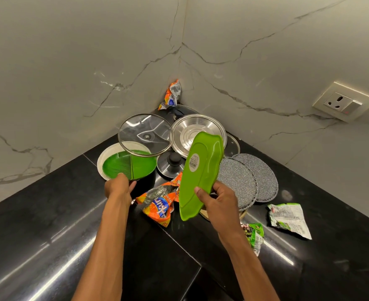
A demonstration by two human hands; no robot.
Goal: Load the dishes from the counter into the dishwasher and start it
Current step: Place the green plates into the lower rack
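My right hand (pixel 217 199) grips a long green leaf-shaped plate (pixel 200 174), tilted up on edge with its stickered underside facing me. My left hand (pixel 119 187) reaches to the near rim of a round green divided plate (pixel 122 165) that lies in a white plate (pixel 109 153); fingers curl at the rim, and I cannot tell if they hold it. A glass lid (pixel 145 134) leans over those plates. Behind stand a steel lid (pixel 197 132) turned upside down and a steel lid with a black knob (pixel 170 162). The dishwasher is out of view.
The black counter (pixel 49 224) forms a corner against marble walls. Two grey round mats (pixel 250 179) lie right of the plate. Snack wrappers lie around: orange (pixel 159 205), orange in the corner (pixel 171 95), green (pixel 254 235), white-green (pixel 289 219). A wall socket (pixel 344 102) sits right.
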